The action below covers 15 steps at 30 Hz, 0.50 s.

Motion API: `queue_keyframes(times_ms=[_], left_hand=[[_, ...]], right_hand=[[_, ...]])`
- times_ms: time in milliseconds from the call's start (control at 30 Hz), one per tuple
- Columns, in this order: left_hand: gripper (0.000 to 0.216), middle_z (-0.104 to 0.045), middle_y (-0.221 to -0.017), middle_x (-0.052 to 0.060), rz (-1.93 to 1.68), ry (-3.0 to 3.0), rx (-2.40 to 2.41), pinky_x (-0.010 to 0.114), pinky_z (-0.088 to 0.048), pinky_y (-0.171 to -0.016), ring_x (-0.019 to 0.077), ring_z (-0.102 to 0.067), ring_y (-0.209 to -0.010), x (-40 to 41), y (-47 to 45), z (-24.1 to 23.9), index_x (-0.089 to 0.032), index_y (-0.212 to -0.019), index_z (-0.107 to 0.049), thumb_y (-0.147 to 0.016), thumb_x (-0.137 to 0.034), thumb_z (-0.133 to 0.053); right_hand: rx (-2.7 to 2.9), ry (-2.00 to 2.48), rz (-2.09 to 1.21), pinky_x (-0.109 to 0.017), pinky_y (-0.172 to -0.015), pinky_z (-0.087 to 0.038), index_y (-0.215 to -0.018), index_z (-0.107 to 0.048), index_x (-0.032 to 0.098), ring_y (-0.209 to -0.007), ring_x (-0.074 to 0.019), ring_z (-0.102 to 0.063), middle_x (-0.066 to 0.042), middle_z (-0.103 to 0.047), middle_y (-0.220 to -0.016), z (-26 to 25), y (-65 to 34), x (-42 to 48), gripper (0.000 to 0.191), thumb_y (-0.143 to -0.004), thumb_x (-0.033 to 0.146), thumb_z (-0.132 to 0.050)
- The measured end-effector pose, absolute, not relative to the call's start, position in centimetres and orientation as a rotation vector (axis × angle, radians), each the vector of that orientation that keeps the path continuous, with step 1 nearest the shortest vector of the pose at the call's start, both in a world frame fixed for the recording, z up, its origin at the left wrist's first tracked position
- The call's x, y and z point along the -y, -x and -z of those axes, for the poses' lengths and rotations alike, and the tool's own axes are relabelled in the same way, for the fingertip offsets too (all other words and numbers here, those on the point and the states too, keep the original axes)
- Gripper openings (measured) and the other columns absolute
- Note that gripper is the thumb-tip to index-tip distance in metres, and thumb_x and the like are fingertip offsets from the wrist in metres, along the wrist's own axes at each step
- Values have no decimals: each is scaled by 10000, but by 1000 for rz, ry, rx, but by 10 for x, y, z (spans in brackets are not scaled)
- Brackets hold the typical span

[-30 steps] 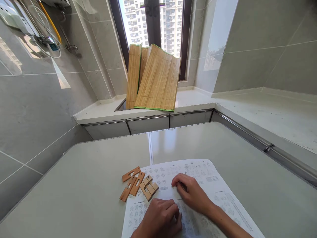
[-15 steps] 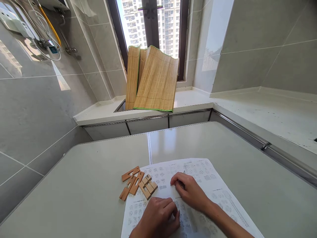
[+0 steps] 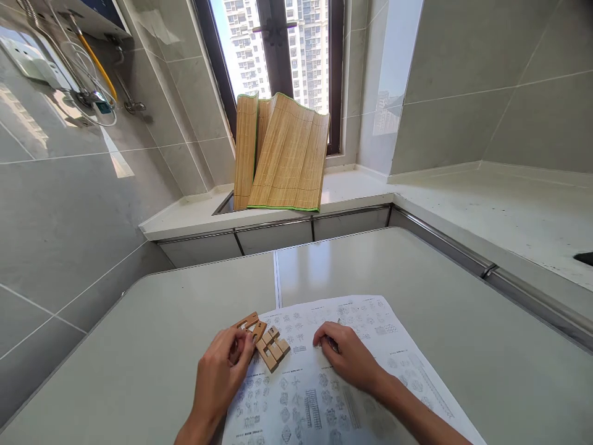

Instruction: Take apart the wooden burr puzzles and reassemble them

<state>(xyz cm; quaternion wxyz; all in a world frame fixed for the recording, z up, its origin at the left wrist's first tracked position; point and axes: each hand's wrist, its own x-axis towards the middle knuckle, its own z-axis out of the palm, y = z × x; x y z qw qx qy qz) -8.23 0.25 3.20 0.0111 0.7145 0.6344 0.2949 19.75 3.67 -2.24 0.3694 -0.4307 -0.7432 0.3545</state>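
Several flat notched wooden puzzle pieces point(image 3: 267, 343) lie on the grey table point(image 3: 139, 346) at the left edge of a printed instruction sheet point(image 3: 324, 383). My left hand point(image 3: 222, 371) rests over the leftmost pieces with its fingers curled onto them; the pieces beneath are partly hidden. My right hand point(image 3: 345, 355) lies on the sheet to the right of the pieces, fingers bent and pressing the paper down, with a small dark thing showing at its fingertips.
Behind the table runs a white counter point(image 3: 352, 188) with a sink, where folded bamboo mats point(image 3: 282, 154) lean against the window. The counter continues along the right wall point(image 3: 509, 210). A water heater with hoses point(image 3: 69, 68) hangs at the upper left.
My left hand has moved from the sheet's lower middle leftward and up onto the wooden pieces. My right hand has stayed on the sheet. The view has shifted slightly.
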Motion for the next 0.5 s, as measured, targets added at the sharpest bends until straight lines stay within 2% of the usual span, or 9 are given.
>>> queue_keyframes(times_ms=[100, 200, 267, 367, 500], left_hand=[[299, -672, -991, 56, -790, -2182, -2052, 338, -523, -755, 242, -622, -933, -11, 103, -31, -237, -946, -608, -952, -521, -515], [359, -649, -1193, 95, -635, -2222, -2042, 446, -508, -934, 300, -589, -1116, -19, 118, -25, -233, -1072, -627, -907, -543, -555], [434, -619, -1295, 117, -516, -2228, -2021, 491, -484, -992, 337, -553, -1217, -22, 123, -20, -228, -1142, -634, -865, -559, -592], [509, -590, -1380, 126, -401, -2202, -2005, 503, -473, -1022, 357, -536, -1281, -25, 122, -17, -233, -1217, -625, -826, -559, -620], [464, -646, -1312, 125, -372, -2161, -2006, 465, -493, -977, 339, -602, -1197, -26, 114, -24, -230, -1199, -617, -841, -524, -593]], right_hand=[[1901, 1101, -917, -305, -735, -472, -866, -660, 238, -791, -174, -631, 2, -715, -881, 22, -198, -36, 272, -917, 78, -447], [1908, 1093, -912, -307, -725, -470, -865, -661, 235, -789, -179, -632, -6, -715, -881, 22, -198, -36, 275, -913, 76, -442], [1910, 1088, -908, -307, -725, -469, -865, -661, 234, -787, -179, -632, -6, -715, -879, 23, -198, -37, 275, -908, 72, -443], [1906, 1090, -902, -301, -721, -467, -859, -662, 235, -781, -175, -632, 0, -714, -872, 23, -199, -37, 276, -904, 68, -446], [1906, 1088, -898, -304, -735, -470, -859, -668, 229, -785, -175, -637, -3, -721, -874, 22, -199, -37, 283, -899, 58, -447]])
